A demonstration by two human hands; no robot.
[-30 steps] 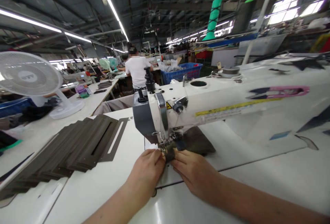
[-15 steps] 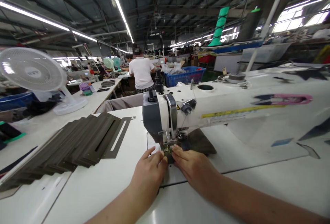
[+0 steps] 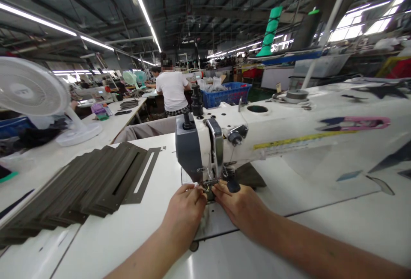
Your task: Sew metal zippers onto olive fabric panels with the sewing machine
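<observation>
Both my hands rest on the bed of a white sewing machine (image 3: 276, 131), right at its presser foot (image 3: 210, 183). My left hand (image 3: 186, 212) has its fingers curled and pressed on a small dark fabric piece (image 3: 210, 194) under the needle. My right hand (image 3: 242, 208) presses the same piece from the right, fingertips touching the foot. More dark olive fabric (image 3: 252, 175) lies behind the needle under the machine arm. The part of the piece under my fingers is hidden.
A fanned stack of dark olive cut panels (image 3: 93, 182) lies on the table to the left. A white desk fan (image 3: 30, 93) stands far left. Pink thread snips (image 3: 356, 123) lie on the machine arm. A person in a white shirt (image 3: 171, 90) stands beyond, near a blue crate (image 3: 229, 93).
Both hands have crept forward toward the presser foot, and the left fingers have curled in. The visible part of the small piece has shrunk. The camera has shifted slightly.
</observation>
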